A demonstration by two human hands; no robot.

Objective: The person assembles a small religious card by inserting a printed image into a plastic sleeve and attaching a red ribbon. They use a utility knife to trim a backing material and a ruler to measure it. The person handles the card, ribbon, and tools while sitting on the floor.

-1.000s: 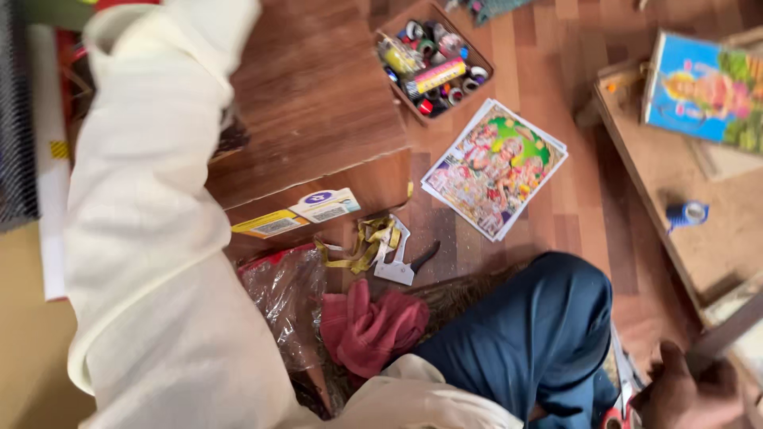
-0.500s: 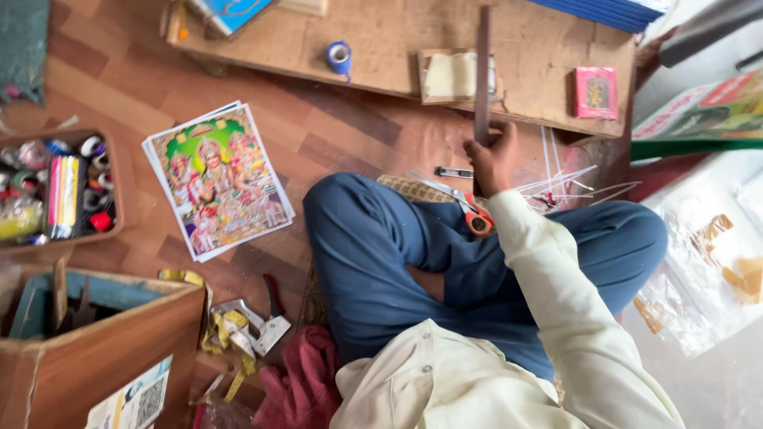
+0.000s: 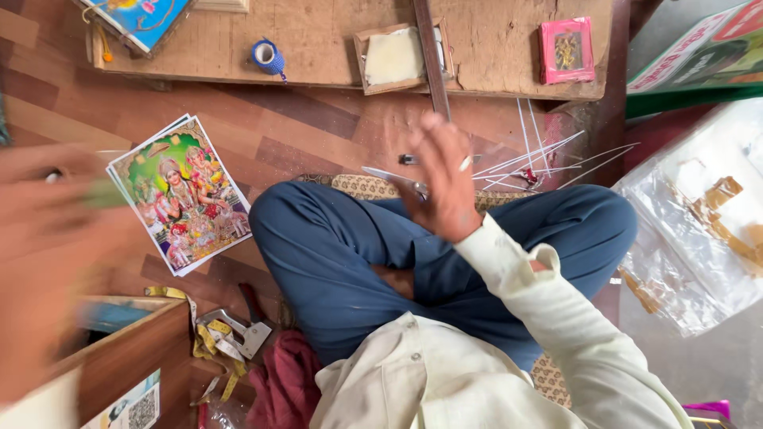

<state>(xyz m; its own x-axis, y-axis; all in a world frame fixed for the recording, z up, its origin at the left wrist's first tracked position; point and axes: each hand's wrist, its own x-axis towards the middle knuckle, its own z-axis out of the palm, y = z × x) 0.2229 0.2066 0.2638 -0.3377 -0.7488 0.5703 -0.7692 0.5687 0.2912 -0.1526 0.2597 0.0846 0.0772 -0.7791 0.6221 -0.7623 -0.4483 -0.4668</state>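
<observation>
My right hand is lifted over my crossed legs in blue trousers. Its fingers are partly curled, and the thin blades of a pair of scissors stick out to the left of it. My left hand is a large blur close to the camera at the left edge. A green smear sits at its upper edge, and I cannot tell what it holds. A stack of colourful printed pictures lies on the floor between the two hands.
A low wooden board at the top carries a blue tape roll, a small tray with a white pad, a metal strip and a pink packet. Thin sticks and plastic bags lie right; a cardboard box and red cloth lower left.
The view has swung from the box side to the wooden board. My right hand has come back from the metal strip toward my lap. My left hand has risen into view, blurred.
</observation>
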